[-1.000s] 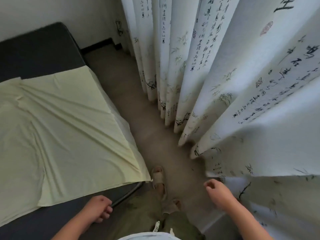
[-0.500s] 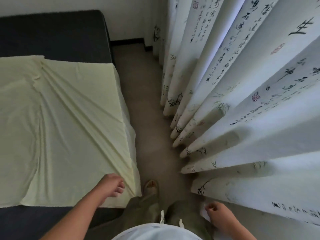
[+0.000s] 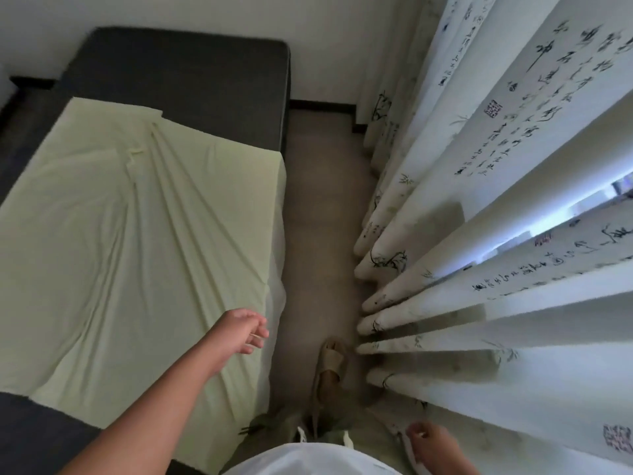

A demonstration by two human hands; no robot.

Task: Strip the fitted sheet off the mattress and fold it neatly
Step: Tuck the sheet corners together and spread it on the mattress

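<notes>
Hovering over the sheet (image 3: 137, 252) edge, left hand (image 3: 239, 332) fingers (image 3: 260, 325) loosely curled, empty; narrow floor (image 3: 318, 234) between mattress (image 3: 188, 80) and curtain (image 3: 513, 166).

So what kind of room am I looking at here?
Most likely a bedroom: a dark mattress partly covered by a pale yellow sheet, with long printed curtains hanging to the floor alongside.

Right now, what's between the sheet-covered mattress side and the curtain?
Head view: a strip of floor, with the person's sandalled foot on it; nothing else shows between mattress and curtain.
</notes>
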